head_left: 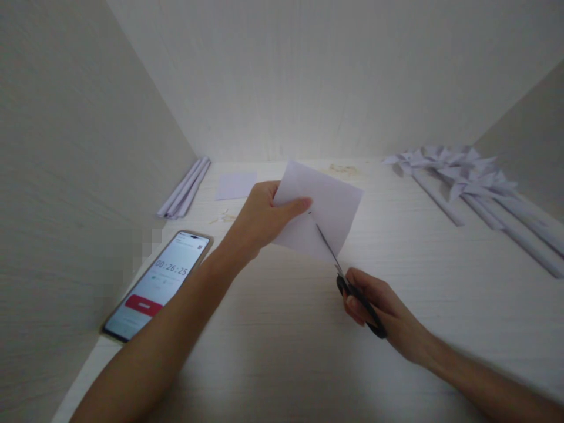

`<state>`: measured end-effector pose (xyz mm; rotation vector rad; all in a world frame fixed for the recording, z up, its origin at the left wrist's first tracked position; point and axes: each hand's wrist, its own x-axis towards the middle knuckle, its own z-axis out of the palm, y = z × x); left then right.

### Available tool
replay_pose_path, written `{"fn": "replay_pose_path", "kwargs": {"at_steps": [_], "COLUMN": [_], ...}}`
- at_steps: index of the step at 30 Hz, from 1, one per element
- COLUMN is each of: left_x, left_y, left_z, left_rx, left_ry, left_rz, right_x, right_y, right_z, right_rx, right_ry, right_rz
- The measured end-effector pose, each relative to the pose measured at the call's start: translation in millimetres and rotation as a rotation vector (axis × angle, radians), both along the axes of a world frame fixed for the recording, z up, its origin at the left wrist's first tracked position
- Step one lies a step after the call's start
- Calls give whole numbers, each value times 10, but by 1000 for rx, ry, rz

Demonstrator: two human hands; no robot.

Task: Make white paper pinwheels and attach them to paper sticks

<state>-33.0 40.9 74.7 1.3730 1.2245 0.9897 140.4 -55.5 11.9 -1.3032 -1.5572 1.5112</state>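
Note:
Above the table, my left hand (268,214) pinches a square sheet of white paper (330,202) by its left side, with the thumb on top. A small dark mark shows near the middle of the sheet, beside the thumb tip. My right hand (374,302) grips black-handled scissors (361,302). Their blades point up and left, lying at the paper's lower corner and reaching toward its middle. The fingers are wrapped round the handles, partly hidden.
A phone (154,282) showing a timer lies at left, partly behind my left forearm. Beyond it are rolled paper tubes (185,188), another paper square (237,185) and small thin pieces (224,217). Several paper pinwheels (471,173) on paper sticks lie at right. Walls enclose the table.

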Motion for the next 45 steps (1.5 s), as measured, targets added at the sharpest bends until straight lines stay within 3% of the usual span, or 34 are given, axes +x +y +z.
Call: {"fn": "replay_pose_path", "kwargs": {"at_steps": [45], "left_x": [21], "left_y": [-2], "left_z": [-16], "left_rx": [-8], "left_ry": [14], "left_rz": [-12], "right_x": [-10], "right_y": [7], "right_z": [2], "right_rx": [-7], "right_ry": [7], "right_rz": [-39]}}
